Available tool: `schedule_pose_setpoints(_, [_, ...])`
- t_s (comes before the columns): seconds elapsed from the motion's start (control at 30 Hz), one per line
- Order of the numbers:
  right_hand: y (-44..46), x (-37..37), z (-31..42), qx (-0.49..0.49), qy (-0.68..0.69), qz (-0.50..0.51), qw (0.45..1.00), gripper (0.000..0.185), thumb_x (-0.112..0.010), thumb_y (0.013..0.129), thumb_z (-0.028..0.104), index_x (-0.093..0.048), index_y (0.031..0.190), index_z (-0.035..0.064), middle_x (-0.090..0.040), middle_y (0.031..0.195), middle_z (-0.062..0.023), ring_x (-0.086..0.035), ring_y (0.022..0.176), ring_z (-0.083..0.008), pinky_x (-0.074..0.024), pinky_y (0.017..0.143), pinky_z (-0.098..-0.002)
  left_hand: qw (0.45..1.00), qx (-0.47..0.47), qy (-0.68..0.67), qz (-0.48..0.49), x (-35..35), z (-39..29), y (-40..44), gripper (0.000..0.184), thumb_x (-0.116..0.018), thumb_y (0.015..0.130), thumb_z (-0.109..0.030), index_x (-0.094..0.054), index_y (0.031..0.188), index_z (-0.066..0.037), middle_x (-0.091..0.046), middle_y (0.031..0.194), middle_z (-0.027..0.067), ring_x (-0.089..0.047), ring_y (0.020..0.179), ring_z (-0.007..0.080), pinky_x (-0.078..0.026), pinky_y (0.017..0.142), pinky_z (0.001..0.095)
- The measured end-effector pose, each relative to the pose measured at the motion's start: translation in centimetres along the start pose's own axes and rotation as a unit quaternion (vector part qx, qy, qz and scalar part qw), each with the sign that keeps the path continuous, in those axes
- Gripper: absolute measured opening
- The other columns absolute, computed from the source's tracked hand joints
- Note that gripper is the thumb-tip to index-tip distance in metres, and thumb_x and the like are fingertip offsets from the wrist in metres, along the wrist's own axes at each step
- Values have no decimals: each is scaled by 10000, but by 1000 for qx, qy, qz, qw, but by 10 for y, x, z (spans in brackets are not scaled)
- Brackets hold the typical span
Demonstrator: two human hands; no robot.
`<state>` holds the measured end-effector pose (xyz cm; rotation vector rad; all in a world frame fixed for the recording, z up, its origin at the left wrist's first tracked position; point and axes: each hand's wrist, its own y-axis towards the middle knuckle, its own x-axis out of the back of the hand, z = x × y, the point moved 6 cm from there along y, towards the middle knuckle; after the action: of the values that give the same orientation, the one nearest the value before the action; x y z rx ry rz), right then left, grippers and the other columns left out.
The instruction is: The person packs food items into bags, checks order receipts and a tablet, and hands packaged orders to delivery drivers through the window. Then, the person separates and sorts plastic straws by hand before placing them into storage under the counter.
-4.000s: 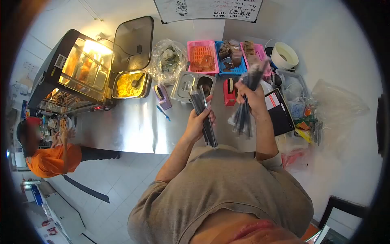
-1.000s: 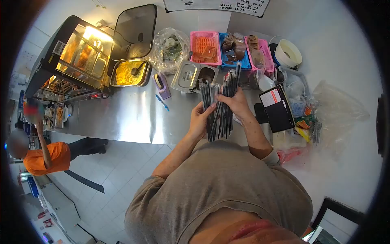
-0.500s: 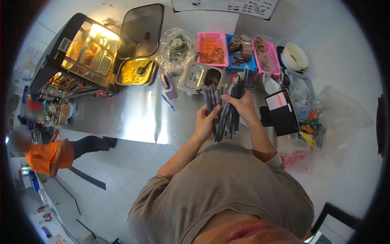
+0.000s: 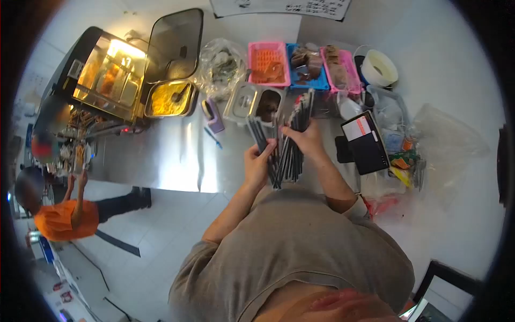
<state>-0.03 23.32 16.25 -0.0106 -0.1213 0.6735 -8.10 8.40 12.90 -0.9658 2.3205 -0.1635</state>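
Observation:
A thick bundle of long, thin black straws (image 4: 291, 161) is held over the front of the steel counter, some with a shiny look like clear wrapping. My left hand (image 4: 258, 162) is closed around a smaller group, its thumb pressed across them. These lean left, fanned away from the rest. Round the larger group on the right, my right hand (image 4: 307, 138) is closed, thumb towards the left hand. The lower ends of both groups come together near my shirt. Just beyond the hands sits a steel container (image 4: 270, 102) with dark contents, beside a lidded one (image 4: 244, 101).
Along the back stand a pink basket (image 4: 267, 47), a blue basket (image 4: 322, 84) and another pink basket (image 4: 354, 88). A tablet (image 4: 366, 144) lies at right. Left are a tape dispenser (image 4: 214, 119), a pen (image 4: 213, 137), a yellow food tray (image 4: 170, 101) and a lit warmer (image 4: 110, 80). A co-worker (image 4: 67, 217) stands far left.
The straws in my left hand have spread further left from the main bundle. The whole view has shifted slightly. The co-worker's arms are now raised forward towards the counter.

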Motion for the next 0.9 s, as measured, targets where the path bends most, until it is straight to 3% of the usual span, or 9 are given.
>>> schedule_pose_setpoints(0.1, [-4, -4, 13, 13, 50, 35, 998, 320, -794, 730, 154, -648, 975, 8, -688, 868, -62, -655, 780, -140, -528, 728, -294, 999, 5, 20, 35, 0, 11, 1, 221, -623, 923, -190, -645, 1057, -15, -653, 982, 43, -614, 862, 134, -486, 750, 290])
schedule_pose_setpoints(0.13, [-7, -15, 12, -47, 184, 81, 979, 236, -749, 775, 109, -649, 954, -9, -694, 875, -80, -673, 779, -151, -549, 714, -294, 998, 20, 16, 52, -7, 7, -6, 249, -613, 933, -214, -640, 1087, -20, -653, 1017, 56, -603, 932, 141, -490, 767, 304])
schedule_pose_setpoints(0.27, [-6, -8, 7, -56, 192, 106, 974, 203, -724, 789, 64, -643, 959, -12, -691, 870, -89, -675, 734, -163, -558, 678, -297, 997, 45, -43, 44, -16, 13, -10, 278, -614, 934, -246, -644, 1097, -23, -626, 1050, 58, -571, 978, 129, -521, 783, 333])
schedule_pose_setpoints(0.5, [-9, -1, 21, -13, 158, 132, 979, 250, -780, 739, 63, -632, 937, 27, -657, 786, -42, -613, 608, -118, -492, 555, -266, 999, 34, 29, 7, -28, 20, -24, 255, -651, 908, -208, -660, 1069, -10, -542, 869, -7, -554, 798, 81, -588, 653, 309])
schedule_pose_setpoints(0.6, [-7, 4, 0, -104, 115, 154, 976, 289, -801, 720, 80, -629, 948, 38, -657, 813, -36, -609, 614, -117, -486, 564, -267, 996, 44, 81, 10, -42, 22, -33, 264, -635, 920, -230, -655, 1067, -12, -530, 828, -10, -554, 760, 79, -584, 620, 303])
schedule_pose_setpoints(0.67, [-5, 11, -7, -83, 102, 172, 976, 297, -806, 716, 85, -632, 953, 44, -658, 826, -33, -614, 635, -117, -492, 580, -272, 989, 57, 133, 15, -43, 27, -36, 293, -606, 939, -272, -640, 1078, -17, -539, 816, -7, -557, 755, 80, -576, 631, 296])
schedule_pose_setpoints(0.77, [-7, 24, -6, -58, 115, 148, 981, 300, -813, 711, 92, -637, 950, 51, -660, 829, -28, -620, 669, -115, -498, 612, -277, 999, 36, 19, 32, -47, 44, -35, 342, -535, 971, -348, -605, 1085, -33, -547, 796, -13, -558, 720, 83, -559, 636, 278])
schedule_pose_setpoints(0.9, [-8, 31, -8, -21, 133, 163, 977, 301, -817, 707, 94, -636, 945, 55, -660, 821, -20, -627, 713, -115, -505, 653, -282, 993, 65, 81, 48, -55, 55, -40, 364, -475, 991, -391, -577, 1037, -45, -564, 808, -3, -560, 698, 88, -545, 631, 266])
